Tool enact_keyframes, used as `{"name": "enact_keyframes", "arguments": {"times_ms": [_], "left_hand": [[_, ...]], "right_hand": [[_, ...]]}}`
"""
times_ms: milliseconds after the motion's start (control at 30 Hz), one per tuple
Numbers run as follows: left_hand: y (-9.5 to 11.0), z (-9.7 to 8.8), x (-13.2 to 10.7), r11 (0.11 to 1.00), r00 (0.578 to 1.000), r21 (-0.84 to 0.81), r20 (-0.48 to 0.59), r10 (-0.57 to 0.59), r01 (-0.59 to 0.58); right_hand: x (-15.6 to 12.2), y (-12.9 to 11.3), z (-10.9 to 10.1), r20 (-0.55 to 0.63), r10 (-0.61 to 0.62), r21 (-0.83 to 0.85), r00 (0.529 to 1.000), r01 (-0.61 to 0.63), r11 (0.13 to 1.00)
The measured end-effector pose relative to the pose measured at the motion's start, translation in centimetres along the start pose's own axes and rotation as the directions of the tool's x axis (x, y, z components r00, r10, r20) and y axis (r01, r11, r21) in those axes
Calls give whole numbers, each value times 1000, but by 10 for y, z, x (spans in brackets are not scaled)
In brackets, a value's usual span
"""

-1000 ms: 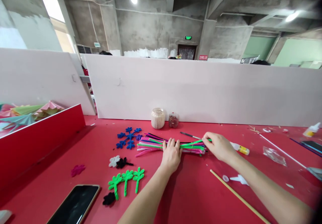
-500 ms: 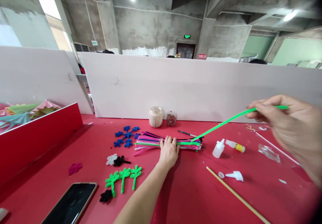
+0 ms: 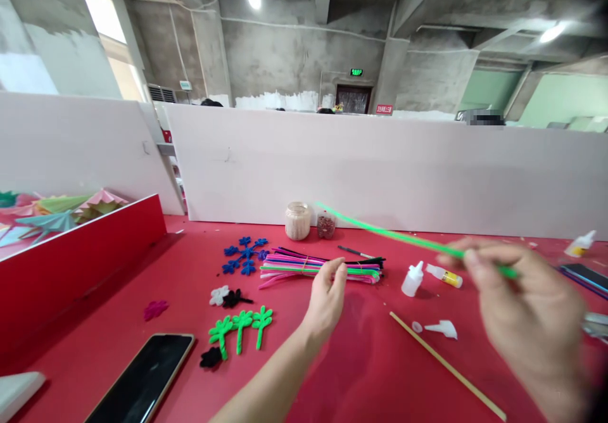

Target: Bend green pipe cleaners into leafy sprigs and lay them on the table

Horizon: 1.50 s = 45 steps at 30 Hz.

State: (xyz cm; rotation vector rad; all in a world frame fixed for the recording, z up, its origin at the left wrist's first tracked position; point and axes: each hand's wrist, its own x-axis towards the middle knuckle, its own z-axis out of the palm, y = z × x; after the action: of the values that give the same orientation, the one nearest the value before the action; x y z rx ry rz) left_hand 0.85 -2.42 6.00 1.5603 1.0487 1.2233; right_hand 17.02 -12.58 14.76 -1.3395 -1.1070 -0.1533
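My right hand (image 3: 527,309) pinches a green pipe cleaner (image 3: 394,234) near one end; its free end points left, in front of the white board. My left hand (image 3: 327,293) is at the near side of a bundle of pipe cleaners (image 3: 285,266) in pink, white, black, blue and green. Its fingers are curved with the thumb apart, and nothing shows between them. Left of the bundle lie blue pipe-cleaner flowers (image 3: 247,253). Nearer me are green stemmed shapes (image 3: 242,325), a white flower (image 3: 218,295), black flowers (image 3: 232,297) and a magenta flower (image 3: 156,309).
Behind the bundle stand a glass jar (image 3: 297,221) and a small clear container (image 3: 325,225). Glue bottles (image 3: 412,280), a white nozzle (image 3: 443,328) and a wooden stick (image 3: 446,366) lie to the right. A phone (image 3: 142,378) and a red-walled box (image 3: 90,265) are on the left.
My right hand has moved down and swung the green pipe cleaner's free end up and left, away from the bundle. My left hand has lifted off the bundle and turned.
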Motion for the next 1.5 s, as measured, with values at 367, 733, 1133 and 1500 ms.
{"name": "enact_keyframes", "arguments": {"times_ms": [367,733,1133,1500], "left_hand": [[24,-71,-35,760,947,-608,-39,-317,229],[-3,-55,-71,507,843,-681,493,-214,527],[-21,-44,-92,439,695,-547,634,-340,713],[-24,-47,-91,496,655,-451,647,-391,742]], "right_hand": [[-106,42,41,731,305,84,610,-524,847],[-85,54,66,609,586,505,534,-831,233],[-95,36,76,662,611,391,434,-895,213],[-91,42,70,667,587,418,460,-882,217]]}}
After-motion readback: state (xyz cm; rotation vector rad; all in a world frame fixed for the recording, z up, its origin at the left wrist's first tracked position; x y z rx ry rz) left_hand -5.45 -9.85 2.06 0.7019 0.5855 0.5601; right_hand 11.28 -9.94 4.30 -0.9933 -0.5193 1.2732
